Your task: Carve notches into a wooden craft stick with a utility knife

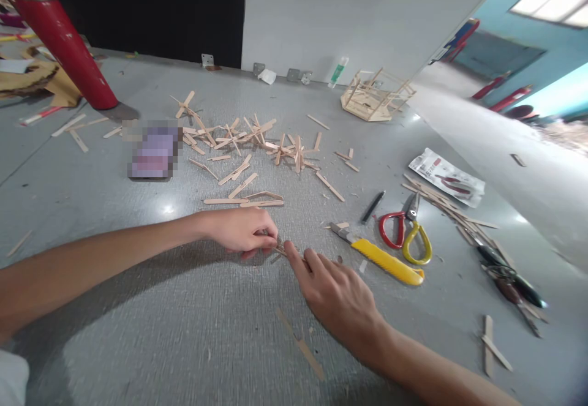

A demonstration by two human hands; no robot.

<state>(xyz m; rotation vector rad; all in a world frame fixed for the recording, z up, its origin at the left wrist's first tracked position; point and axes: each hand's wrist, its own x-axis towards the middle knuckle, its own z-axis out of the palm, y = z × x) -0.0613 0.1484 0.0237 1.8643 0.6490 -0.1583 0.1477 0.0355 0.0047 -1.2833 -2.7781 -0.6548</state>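
My left hand [243, 229] is closed low over the table, thumb and fingers pinching one end of a small wooden craft stick [280, 250]. From the other side my right hand [340, 293] meets it, fingers curled and bent down around the stick's other end. Most of that stick is hidden by the fingers. Just right of the right hand lie a yellow utility knife [388, 262] and scissors [407, 234] with one red and one yellow handle. Below the hands, another craft stick [310, 360] rests on the table.
Many loose craft sticks [239, 136] spread beyond the hands. A pixelated phone-like object [156, 152] lies left, near a red cylinder [68, 51]. At the back right stands a stick-built frame [372, 103]. Pliers [509, 280] and a white packet [448, 176] lie right.
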